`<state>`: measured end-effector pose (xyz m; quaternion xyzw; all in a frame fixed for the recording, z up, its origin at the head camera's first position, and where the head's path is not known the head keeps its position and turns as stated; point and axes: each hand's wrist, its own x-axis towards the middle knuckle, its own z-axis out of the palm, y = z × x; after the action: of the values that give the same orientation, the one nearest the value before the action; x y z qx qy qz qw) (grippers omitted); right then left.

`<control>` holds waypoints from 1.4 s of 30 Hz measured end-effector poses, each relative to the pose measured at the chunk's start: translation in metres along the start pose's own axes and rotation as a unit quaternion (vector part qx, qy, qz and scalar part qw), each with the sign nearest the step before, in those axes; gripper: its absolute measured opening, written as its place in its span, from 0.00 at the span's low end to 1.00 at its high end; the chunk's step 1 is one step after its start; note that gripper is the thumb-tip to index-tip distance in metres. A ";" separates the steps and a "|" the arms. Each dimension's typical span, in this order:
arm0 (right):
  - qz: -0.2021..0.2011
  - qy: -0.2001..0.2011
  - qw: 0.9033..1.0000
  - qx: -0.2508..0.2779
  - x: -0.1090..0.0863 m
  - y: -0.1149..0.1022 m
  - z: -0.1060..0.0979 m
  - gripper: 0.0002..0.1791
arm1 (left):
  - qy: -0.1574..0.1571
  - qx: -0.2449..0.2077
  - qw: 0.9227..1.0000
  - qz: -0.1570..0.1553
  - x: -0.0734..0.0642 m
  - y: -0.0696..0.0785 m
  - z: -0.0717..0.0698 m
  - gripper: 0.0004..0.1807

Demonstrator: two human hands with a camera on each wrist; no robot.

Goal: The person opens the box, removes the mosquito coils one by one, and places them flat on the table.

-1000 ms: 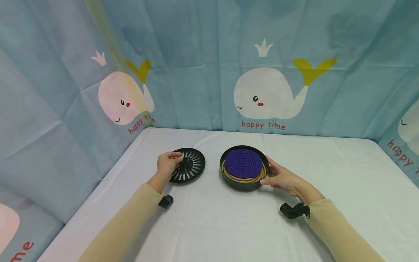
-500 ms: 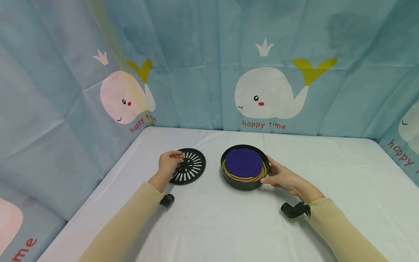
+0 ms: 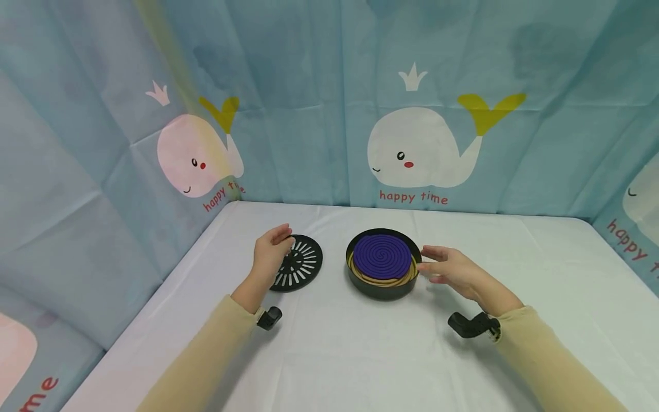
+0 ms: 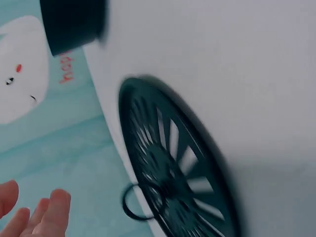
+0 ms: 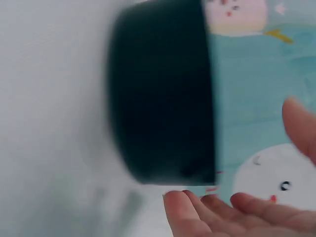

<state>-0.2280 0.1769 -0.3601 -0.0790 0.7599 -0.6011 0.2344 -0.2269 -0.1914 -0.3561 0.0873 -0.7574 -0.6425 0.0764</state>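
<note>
A round black tin (image 3: 383,293) stands on the table, with a purple spiral mosquito coil (image 3: 382,256) on top of tan coils (image 3: 383,282) inside it. To its left lies a black slotted lid (image 3: 305,264), flat on the cloth; the left wrist view shows a small ring handle (image 4: 125,200) upright at its centre. My left hand (image 3: 269,252) hovers over the lid's left side, fingers loosely extended, apart from the ring. Beside the tin's right wall is my right hand (image 3: 455,270), its fingers spread and holding nothing; the right wrist view shows a narrow gap to the wall.
A white cloth covers the table (image 3: 329,355). Behind and to the left hangs a light blue curtain (image 3: 309,143) printed with whales. Each wrist carries a black camera mount, the left one (image 3: 270,318) and the right one (image 3: 471,325).
My left hand has released the lid's ring and lifted slightly, its fingers extending. My right hand has let go of the tin and drawn a little to the right. Tin and lid stay in place.
</note>
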 end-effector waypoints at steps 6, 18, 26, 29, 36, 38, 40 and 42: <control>-0.027 0.022 0.999 0.029 -0.006 -0.019 -0.008 0.37 | -0.053 -0.022 0.998 -0.006 -0.010 0.006 0.017 0.27; -0.006 0.000 0.993 0.116 0.006 -0.027 0.005 0.34 | -0.115 -0.061 0.990 -0.062 -0.019 -0.007 0.066 0.27; 0.005 -0.012 0.991 0.135 0.010 -0.030 0.011 0.35 | -0.158 -0.085 0.980 -0.088 -0.015 -0.017 0.081 0.30; 0.006 -0.013 0.991 0.134 0.011 -0.030 0.012 0.34 | -0.166 -0.092 0.977 -0.095 -0.014 -0.021 0.085 0.29; 0.007 -0.008 0.988 0.152 0.012 -0.029 0.013 0.34 | -0.170 -0.093 0.976 -0.100 -0.014 -0.024 0.091 0.29; 0.006 -0.008 0.988 0.157 0.012 -0.029 0.014 0.34 | -0.168 -0.095 0.976 -0.104 -0.014 -0.024 0.093 0.29; 0.005 -0.006 0.987 0.163 0.012 -0.028 0.014 0.34 | -0.164 -0.098 0.976 -0.107 -0.014 -0.024 0.094 0.29; 0.004 -0.001 0.986 0.166 0.013 -0.028 0.015 0.34 | -0.161 -0.099 0.976 -0.108 -0.015 -0.024 0.095 0.29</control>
<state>-0.2371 0.1512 -0.3397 -0.0369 0.6494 -0.7182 0.2473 -0.2332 -0.1008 -0.3950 0.0562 -0.6785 -0.7244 -0.1079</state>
